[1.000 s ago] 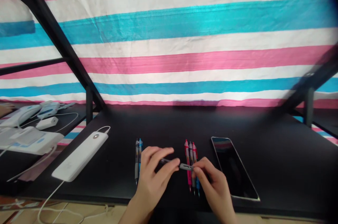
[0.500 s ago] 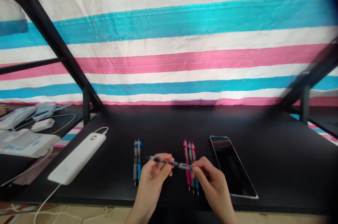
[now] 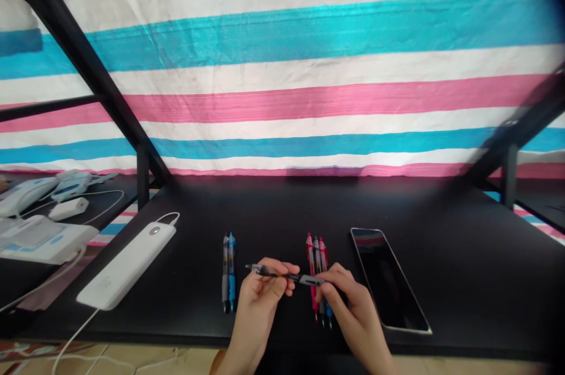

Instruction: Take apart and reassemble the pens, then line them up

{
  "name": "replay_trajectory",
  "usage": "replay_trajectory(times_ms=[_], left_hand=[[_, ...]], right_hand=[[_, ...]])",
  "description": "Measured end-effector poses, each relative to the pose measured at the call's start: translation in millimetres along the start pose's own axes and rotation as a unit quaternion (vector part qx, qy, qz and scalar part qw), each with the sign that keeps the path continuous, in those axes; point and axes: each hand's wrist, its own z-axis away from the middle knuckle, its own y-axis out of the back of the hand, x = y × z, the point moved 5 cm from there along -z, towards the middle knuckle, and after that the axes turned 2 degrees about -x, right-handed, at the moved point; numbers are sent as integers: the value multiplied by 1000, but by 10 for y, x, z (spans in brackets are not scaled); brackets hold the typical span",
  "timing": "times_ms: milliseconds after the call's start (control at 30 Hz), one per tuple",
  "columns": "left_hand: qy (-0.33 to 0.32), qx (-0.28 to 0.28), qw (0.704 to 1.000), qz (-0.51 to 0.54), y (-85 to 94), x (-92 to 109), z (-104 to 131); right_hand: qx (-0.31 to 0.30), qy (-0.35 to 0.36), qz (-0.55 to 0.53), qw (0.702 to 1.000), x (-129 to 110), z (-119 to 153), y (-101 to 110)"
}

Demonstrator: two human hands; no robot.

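Note:
A clear-barrelled pen with a grey grip lies level between my two hands, above the front of the black table. My left hand is closed round its barrel near the middle. At the grey end, the thumb and fingers of my right hand pinch it. Left of my left hand, a grey-gripped pen and a blue pen lie side by side. Three more pens, among them a pink-red pen, lie partly under my right hand and the held pen.
A smartphone with a dark screen lies to the right. On the left sits a white power bank with a cable. Beyond it, white devices rest on a neighbouring table. Black frame bars and a striped sheet rise behind.
The held pen and both hands have shifted slightly to the right. My right fingers have closed further over the grey end. The pens on the table lie as before.

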Motion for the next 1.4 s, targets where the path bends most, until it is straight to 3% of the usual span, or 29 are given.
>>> replay_trajectory(times_ms=[133,433,667,1000,1167,1300,1400], left_hand=[[-3,23,1000,-5,9,-2,0],[23,87,989,-120,58,-12,60],[17,144,988,-58,120,-74,28],[44,96,994,-28,86,-68,9],[63,68,994,-54,55,-25,31],[60,59,994,-70,55,-16,43],[59,56,994,-72,77,-43,45]], right_hand=[[-6,-3,10,1000,-20,-10,-14],[11,19,14,1000,60,26,23],[39,8,1,999,57,37,33],[99,-27,-42,994,64,42,27],[82,-52,-55,994,22,57,3],[109,-76,-77,988,-7,83,40],[86,-99,-72,989,-3,71,24]])
